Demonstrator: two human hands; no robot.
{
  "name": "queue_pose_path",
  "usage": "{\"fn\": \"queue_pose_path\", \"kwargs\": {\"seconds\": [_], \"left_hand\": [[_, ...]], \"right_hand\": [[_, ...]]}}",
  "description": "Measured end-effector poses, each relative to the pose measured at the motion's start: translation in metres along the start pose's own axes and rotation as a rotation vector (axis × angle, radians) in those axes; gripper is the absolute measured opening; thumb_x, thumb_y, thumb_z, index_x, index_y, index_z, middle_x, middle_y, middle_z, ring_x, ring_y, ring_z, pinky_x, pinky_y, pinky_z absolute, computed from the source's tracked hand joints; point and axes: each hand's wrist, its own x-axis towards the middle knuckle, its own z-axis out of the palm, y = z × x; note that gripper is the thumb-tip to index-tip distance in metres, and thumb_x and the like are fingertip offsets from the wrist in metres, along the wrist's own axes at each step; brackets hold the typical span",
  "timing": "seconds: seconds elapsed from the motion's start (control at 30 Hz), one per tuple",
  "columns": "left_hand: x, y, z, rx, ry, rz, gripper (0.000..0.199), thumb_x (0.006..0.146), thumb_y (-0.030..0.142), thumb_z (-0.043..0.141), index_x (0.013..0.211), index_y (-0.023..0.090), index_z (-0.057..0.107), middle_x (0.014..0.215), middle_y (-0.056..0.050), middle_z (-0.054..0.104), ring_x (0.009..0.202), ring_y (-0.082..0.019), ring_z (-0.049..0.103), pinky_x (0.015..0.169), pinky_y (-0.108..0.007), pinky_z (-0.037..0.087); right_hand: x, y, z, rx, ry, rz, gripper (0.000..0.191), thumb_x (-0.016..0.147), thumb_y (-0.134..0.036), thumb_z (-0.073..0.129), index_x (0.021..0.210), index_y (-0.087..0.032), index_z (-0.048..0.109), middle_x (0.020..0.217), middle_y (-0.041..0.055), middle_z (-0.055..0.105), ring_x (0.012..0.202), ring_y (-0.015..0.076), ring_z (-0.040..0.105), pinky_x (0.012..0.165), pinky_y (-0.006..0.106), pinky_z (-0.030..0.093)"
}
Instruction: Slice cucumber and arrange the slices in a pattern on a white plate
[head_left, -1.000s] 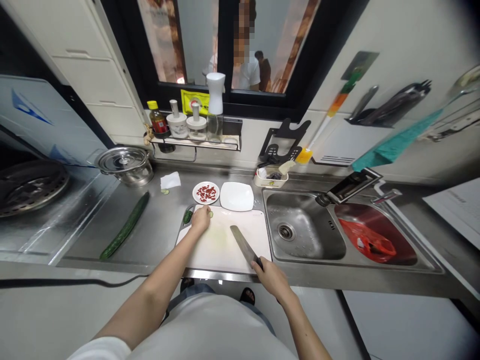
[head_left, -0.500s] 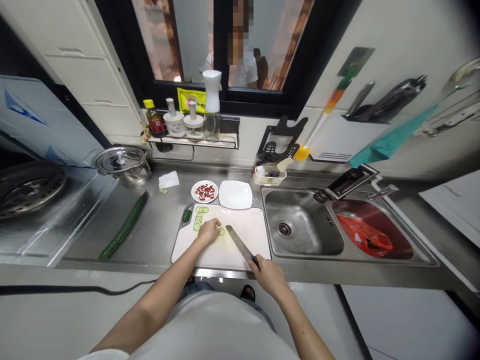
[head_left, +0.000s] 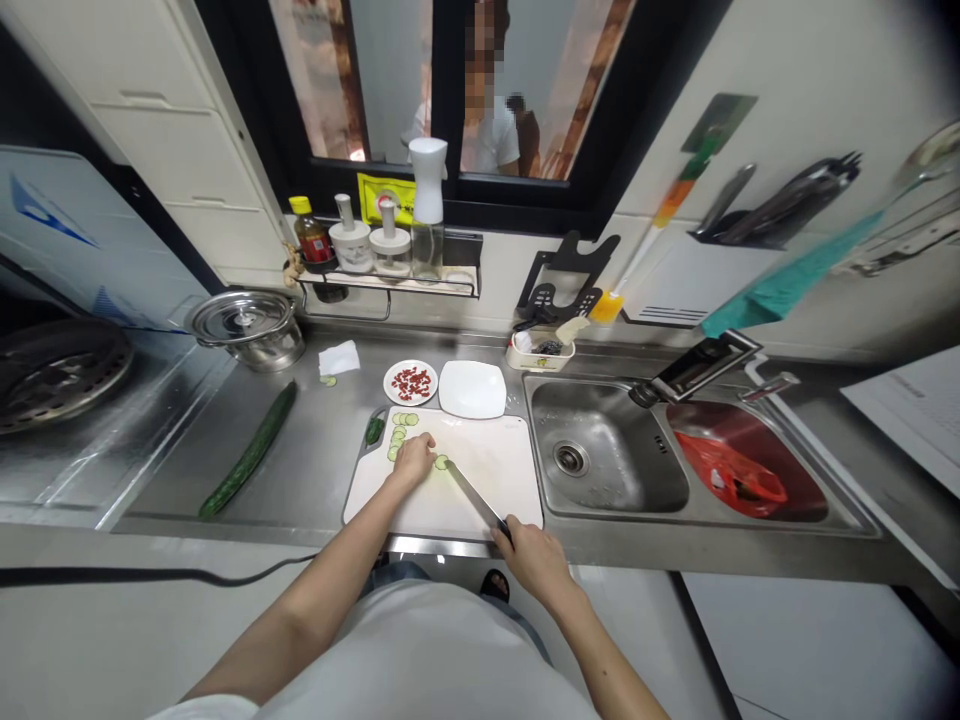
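Observation:
My right hand (head_left: 531, 556) is wrapped round the black handle of a knife (head_left: 478, 497), whose tip meets a cucumber slice (head_left: 441, 462) on the white cutting board (head_left: 480, 450). Just left of that slice, my left hand (head_left: 415, 460) rests over the board with its fingers curled together; whether anything is between them is hidden. Several cucumber slices (head_left: 405, 420) lie at the board's upper left, and a dark green cucumber end (head_left: 374, 431) sits by its handle opening. Behind the board are a plate of chopped red pieces (head_left: 410, 382) and a white plate (head_left: 472, 389).
A whole cucumber (head_left: 250, 450) and a lidded steel pot (head_left: 262, 330) are on the counter at left, near a white tissue (head_left: 340, 358). To the right is a double sink (head_left: 611, 485) with a red bag (head_left: 731, 475). A bottle shelf (head_left: 390, 283) hangs behind.
The knife has moved left and its tip has come to the loose slice. My left hand has shifted slightly left and up. The view has moved a little.

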Motion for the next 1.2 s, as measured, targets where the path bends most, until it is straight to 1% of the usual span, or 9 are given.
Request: {"fn": "queue_pose_path", "kwargs": {"seconds": [0.27, 0.4, 0.53, 0.7, 0.93, 1.1, 1.2], "left_hand": [[0.003, 0.0, 0.001, -0.001, -0.004, -0.039, 0.022, 0.076, 0.02, 0.061, 0.099, 0.021, 0.061, 0.097, -0.006, 0.068, 0.094, -0.019, 0.06, 0.078, -0.027, 0.041], [0.005, 0.0, 0.001, -0.014, -0.023, -0.054, 0.022, 0.076, 0.02, 0.063, 0.098, 0.021, 0.061, 0.096, -0.005, 0.068, 0.093, -0.018, 0.061, 0.077, -0.026, 0.041], [0.006, -0.001, 0.001, -0.021, -0.032, -0.055, 0.022, 0.075, 0.02, 0.063, 0.097, 0.021, 0.06, 0.093, -0.004, 0.068, 0.09, -0.017, 0.061, 0.076, -0.025, 0.041], [0.007, -0.001, 0.002, -0.01, -0.028, -0.068, 0.022, 0.075, 0.023, 0.063, 0.097, 0.022, 0.061, 0.096, -0.006, 0.068, 0.093, -0.019, 0.061, 0.076, -0.026, 0.041], [0.01, -0.002, 0.005, -0.014, -0.04, -0.074, 0.022, 0.075, 0.022, 0.064, 0.097, 0.022, 0.06, 0.095, -0.005, 0.068, 0.093, -0.019, 0.062, 0.077, -0.025, 0.041], [0.012, -0.004, 0.006, -0.008, -0.022, -0.07, 0.023, 0.074, 0.02, 0.064, 0.096, 0.022, 0.06, 0.099, -0.006, 0.068, 0.093, -0.019, 0.062, 0.077, -0.025, 0.041], [0.013, -0.004, 0.007, -0.011, -0.031, -0.067, 0.024, 0.072, 0.02, 0.066, 0.096, 0.022, 0.061, 0.098, -0.005, 0.068, 0.092, -0.018, 0.061, 0.077, -0.025, 0.041]], "right_hand": [[0.004, 0.002, 0.003, -0.016, 0.003, -0.023, 0.034, 0.096, -0.04, 0.034, 0.105, -0.019, 0.058, 0.098, 0.0125, 0.069, 0.095, 0.025, 0.065, 0.071, 0.03, 0.042], [0.005, 0.002, 0.003, -0.04, 0.001, -0.023, 0.034, 0.096, -0.04, 0.033, 0.107, -0.019, 0.058, 0.098, 0.0129, 0.069, 0.094, 0.0248, 0.065, 0.072, 0.03, 0.042], [0.006, 0.002, 0.002, -0.064, -0.015, -0.03, 0.033, 0.096, -0.038, 0.034, 0.108, -0.018, 0.057, 0.099, 0.013, 0.069, 0.096, 0.0248, 0.065, 0.073, 0.03, 0.042], [0.007, 0.0, 0.005, -0.068, -0.027, -0.034, 0.032, 0.096, -0.034, 0.033, 0.108, -0.016, 0.056, 0.099, 0.0133, 0.069, 0.096, 0.0263, 0.065, 0.073, 0.032, 0.043], [0.01, -0.001, 0.005, -0.035, -0.023, -0.029, 0.03, 0.095, -0.033, 0.035, 0.107, -0.017, 0.057, 0.101, 0.0132, 0.069, 0.097, 0.0239, 0.064, 0.075, 0.03, 0.042], [0.014, -0.001, 0.003, -0.075, -0.008, -0.07, 0.032, 0.095, -0.033, 0.033, 0.109, -0.016, 0.056, 0.102, 0.014, 0.068, 0.096, 0.0248, 0.065, 0.074, 0.031, 0.043], [0.018, 0.0, 0.002, -0.086, 0.002, -0.089, 0.032, 0.095, -0.033, 0.034, 0.109, -0.015, 0.057, 0.102, 0.0143, 0.068, 0.097, 0.0244, 0.064, 0.075, 0.031, 0.043]]}}
